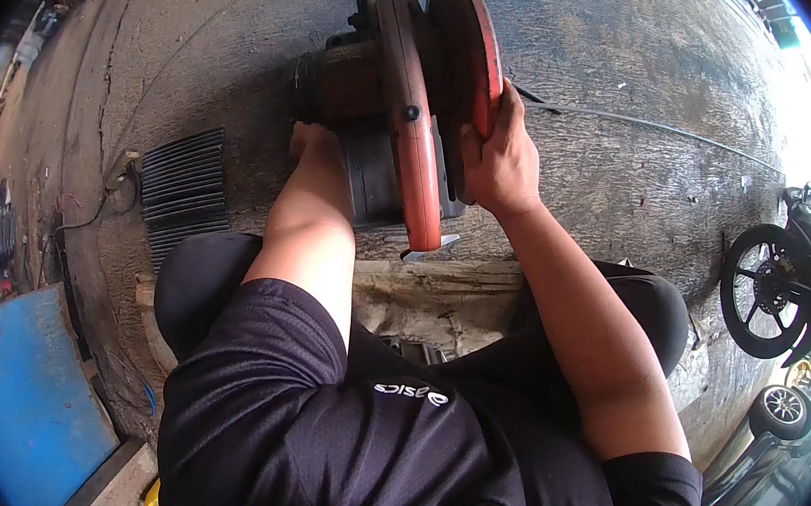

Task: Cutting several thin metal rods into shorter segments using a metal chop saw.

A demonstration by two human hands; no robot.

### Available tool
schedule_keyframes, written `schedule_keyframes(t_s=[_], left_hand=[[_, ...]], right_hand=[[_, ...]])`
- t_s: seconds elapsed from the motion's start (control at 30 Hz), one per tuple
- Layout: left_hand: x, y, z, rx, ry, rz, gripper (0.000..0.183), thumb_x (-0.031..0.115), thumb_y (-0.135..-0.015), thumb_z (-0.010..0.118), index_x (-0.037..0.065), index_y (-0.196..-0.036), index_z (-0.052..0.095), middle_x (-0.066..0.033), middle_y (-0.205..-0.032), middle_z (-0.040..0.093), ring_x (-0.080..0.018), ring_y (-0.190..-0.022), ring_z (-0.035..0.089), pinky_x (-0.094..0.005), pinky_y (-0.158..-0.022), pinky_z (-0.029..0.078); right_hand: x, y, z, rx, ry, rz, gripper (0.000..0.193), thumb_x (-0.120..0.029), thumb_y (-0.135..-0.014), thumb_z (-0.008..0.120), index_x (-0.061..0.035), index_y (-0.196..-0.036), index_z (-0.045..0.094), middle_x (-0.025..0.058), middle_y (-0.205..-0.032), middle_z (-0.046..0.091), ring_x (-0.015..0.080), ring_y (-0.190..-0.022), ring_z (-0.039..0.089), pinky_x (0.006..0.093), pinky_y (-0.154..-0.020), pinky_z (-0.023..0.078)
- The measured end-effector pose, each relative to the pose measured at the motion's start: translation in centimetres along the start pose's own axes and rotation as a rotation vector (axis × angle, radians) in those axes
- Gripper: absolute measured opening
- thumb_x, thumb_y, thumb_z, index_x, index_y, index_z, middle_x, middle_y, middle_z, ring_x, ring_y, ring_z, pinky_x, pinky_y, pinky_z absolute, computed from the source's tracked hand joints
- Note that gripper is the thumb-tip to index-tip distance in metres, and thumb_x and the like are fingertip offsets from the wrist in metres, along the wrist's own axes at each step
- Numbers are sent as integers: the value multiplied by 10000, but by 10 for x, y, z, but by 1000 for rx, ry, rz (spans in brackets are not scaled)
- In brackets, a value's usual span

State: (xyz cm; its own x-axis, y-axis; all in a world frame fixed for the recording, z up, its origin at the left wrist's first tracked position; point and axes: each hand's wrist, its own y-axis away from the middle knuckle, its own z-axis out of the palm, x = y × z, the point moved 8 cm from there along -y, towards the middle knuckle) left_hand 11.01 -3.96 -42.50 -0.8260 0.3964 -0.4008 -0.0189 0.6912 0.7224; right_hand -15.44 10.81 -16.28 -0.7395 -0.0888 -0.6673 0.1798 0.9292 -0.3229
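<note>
In front of me on the ground is a cut-off saw [345,74] with a worn reddish handle arm [419,161], a dark grey base [372,175] and a round red disc guard [481,53] on its right side. My right hand [506,160] grips the guard's near right edge, thumb on the outer rim, most fingers out of sight behind it. Close to the near left end of the motor is my left hand [311,139]. Its fingers are mostly hidden there, so I cannot see whether they close on anything.
Dark narrow bars [185,188] lie side by side left of the saw. A thin cable [657,121] crosses the worn ground. On the right stand a motorcycle [767,291] and a dark car [767,479]. A blue panel [29,401] lies at the lower left.
</note>
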Motion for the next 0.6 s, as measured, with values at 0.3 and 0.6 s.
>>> schedule_keyframes(t_s=[0.3,0.6], left_hand=[[-1,2,-5,10,53,-28,392,315,-951,462,63,-1222,592,-135,-1273,560,-283,-1169,532,-404,-956,451],[-12,-17,1,40,331,-148,384,301,-952,462,49,-1211,591,-144,-1247,570,-287,-1137,545,-405,-936,460]], right_hand=[[20,26,17,19,24,-41,722,-140,-790,619,72,-1373,251,280,-1152,549,433,-921,607,461,-743,519],[26,34,22,50,27,-90,741,-109,-764,631,87,-1366,245,297,-1169,529,449,-964,589,467,-800,503]])
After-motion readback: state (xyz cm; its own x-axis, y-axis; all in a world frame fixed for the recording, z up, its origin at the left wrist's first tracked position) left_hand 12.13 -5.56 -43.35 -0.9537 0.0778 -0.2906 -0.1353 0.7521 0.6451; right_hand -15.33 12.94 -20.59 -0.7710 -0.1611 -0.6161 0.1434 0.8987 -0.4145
